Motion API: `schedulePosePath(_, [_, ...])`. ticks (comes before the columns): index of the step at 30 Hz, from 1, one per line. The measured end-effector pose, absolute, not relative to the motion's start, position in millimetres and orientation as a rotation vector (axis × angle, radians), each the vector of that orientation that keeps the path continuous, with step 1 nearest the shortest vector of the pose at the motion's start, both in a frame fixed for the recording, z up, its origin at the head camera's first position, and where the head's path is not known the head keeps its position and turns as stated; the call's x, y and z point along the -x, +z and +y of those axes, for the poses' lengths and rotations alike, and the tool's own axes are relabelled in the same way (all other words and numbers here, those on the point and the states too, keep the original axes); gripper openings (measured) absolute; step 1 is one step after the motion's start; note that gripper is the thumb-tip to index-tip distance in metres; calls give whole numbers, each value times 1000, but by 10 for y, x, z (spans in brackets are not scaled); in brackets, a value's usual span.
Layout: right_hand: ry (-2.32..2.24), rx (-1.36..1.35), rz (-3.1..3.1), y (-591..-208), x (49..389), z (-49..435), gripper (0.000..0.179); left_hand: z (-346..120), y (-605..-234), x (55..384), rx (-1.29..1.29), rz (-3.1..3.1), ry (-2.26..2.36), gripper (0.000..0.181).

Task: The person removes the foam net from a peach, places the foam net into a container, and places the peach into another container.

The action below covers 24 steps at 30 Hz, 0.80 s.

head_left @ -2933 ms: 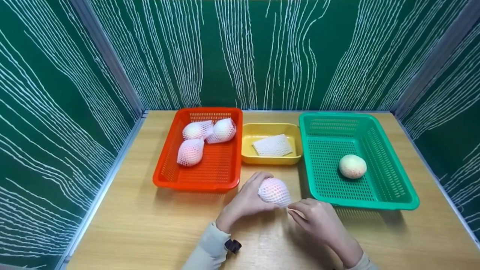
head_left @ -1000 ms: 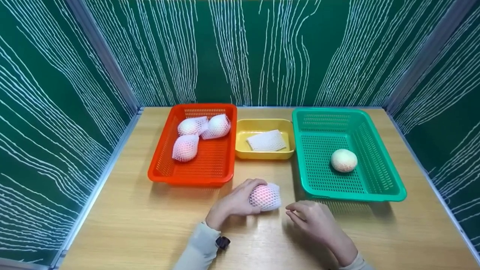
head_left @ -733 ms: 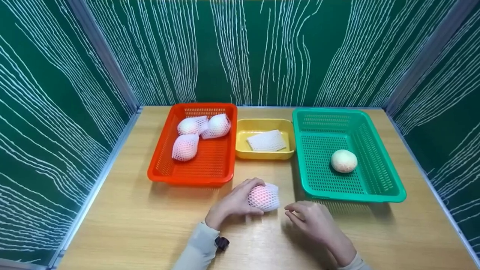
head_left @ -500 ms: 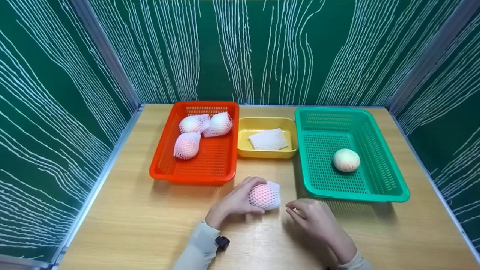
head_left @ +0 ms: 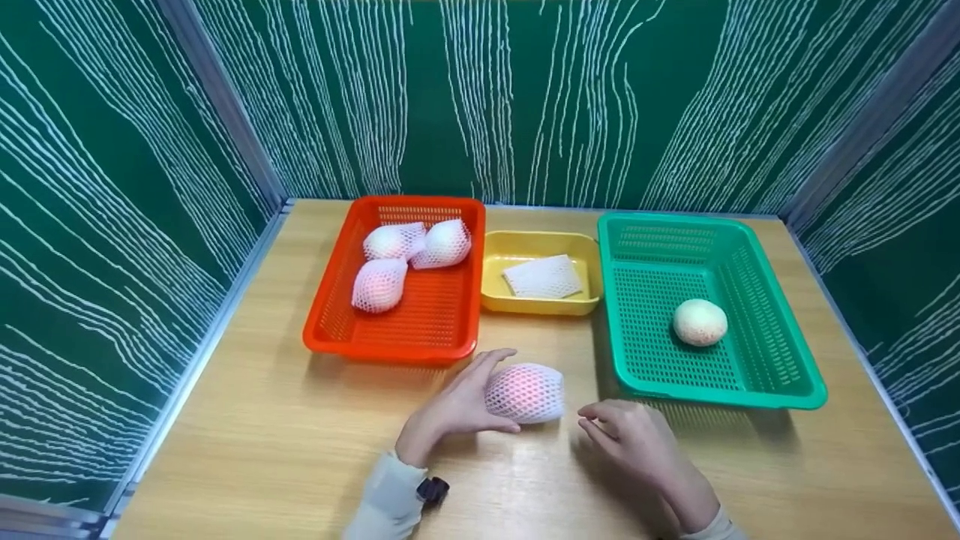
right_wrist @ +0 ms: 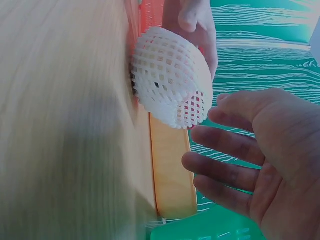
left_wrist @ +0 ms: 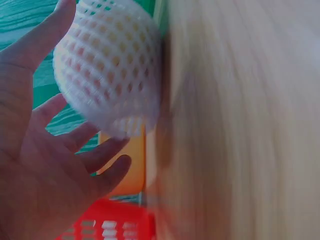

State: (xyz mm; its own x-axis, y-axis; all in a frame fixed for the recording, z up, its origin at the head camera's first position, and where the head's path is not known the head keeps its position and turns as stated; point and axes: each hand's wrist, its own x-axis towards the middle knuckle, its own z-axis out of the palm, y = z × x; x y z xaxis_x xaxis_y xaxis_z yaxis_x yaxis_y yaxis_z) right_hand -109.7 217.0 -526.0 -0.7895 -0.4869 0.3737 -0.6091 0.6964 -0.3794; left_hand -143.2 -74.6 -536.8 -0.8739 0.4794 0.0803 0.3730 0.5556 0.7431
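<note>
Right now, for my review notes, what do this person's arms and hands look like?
The left hand and right hand are both bare, without gloves. A pale, light-toned left sleeve reaches near the wrist, where a small black device sits. Only the edge of a similar right sleeve shows.

The left hand [head_left: 461, 405] and right hand [head_left: 634, 435] are bare. A plain, pale greyish-beige left sleeve [head_left: 386, 499], lightly creased, ends near the wrist, with a small, blocky black device [head_left: 433, 490] on its thumb side. The right sleeve [head_left: 718, 528] is similarly pale, only its end showing.
</note>
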Motion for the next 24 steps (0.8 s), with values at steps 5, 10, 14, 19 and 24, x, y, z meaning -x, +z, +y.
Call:
schedulePosePath(5, [752,-844,-2655,-5270,1070,2184,6,-999,-5391,1273,-612,2668,1187,99])
schedulePosePath(10, [792,-851,-2616,-5280,1086,2181,15,-1213,-5459,1207,-534,2600,1362,82])
schedulePosePath(14, [848,-826,-2647,-5275,1103,2154,26,-1244,-5494,1237,-544,2527,1498,74])
schedulePosePath(19, [871,-847,-2628,-5277,1131,2129,40,-1140,-5504,1284,-548,2511,1456,80])
schedulePosePath(24, [892,-899,-2552,-5276,1189,2114,45,-1026,-5495,1363,-580,2537,1413,86])
